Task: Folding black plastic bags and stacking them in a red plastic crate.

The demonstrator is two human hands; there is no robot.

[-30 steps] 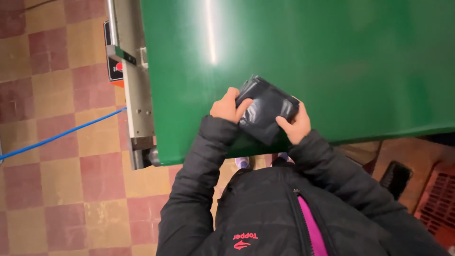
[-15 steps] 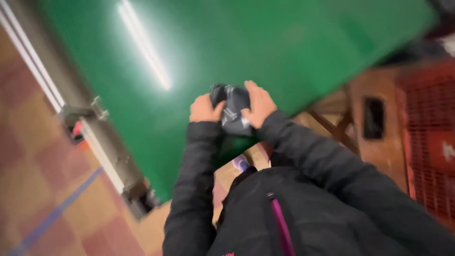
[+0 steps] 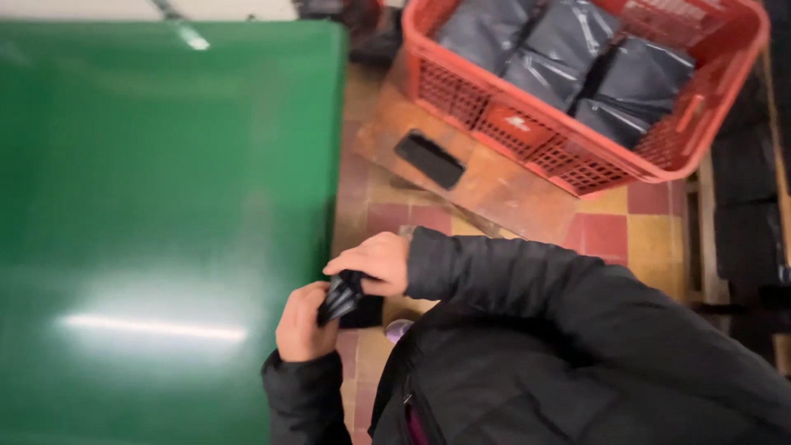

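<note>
Hands: left hand (image 3: 303,323) and right hand (image 3: 372,263) fingers both pinching a crumpled black plastic pouch (image 3: 344,298) at green table (image 3: 156,206) right edge; red crate (image 3: 577,148) of pouches far right.

The scene is lit from above by warm indoor light, which makes 1 long pale streak of glare on the shiny green table (image 3: 156,206) and a smaller bright spot near its far edge. The whole picture is soft from motion blur, so the 2 hands and the small dark packet (image 3: 342,297) between them have no sharp edges. The black jacket sleeves (image 3: 577,305) and the right side are dim, while the red crate (image 3: 577,156) is brighter but also blurred.
</note>
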